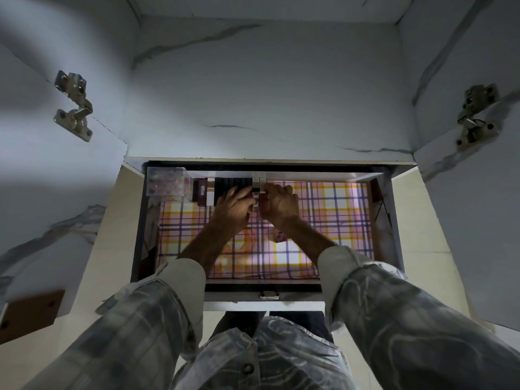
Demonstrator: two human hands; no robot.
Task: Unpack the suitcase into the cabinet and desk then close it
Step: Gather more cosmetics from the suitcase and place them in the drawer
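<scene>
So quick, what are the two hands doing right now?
Left hand: fingers curled on a small dark red item, apparently gripping it.
Right hand: holds the same item from the other side.

Mid-frame, a drawer point(389, 220) lies open below the cabinet point(267, 80). A clear box point(166, 182) sits in its upper left corner; small boxes point(206, 195) stand just right of it. Hinges point(73, 104) flank the cabinet's sides.

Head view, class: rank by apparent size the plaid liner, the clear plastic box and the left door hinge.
1. plaid liner, by far the largest.
2. clear plastic box.
3. left door hinge, close to the box in size; being nearer the camera makes this ranking unsure.
</scene>
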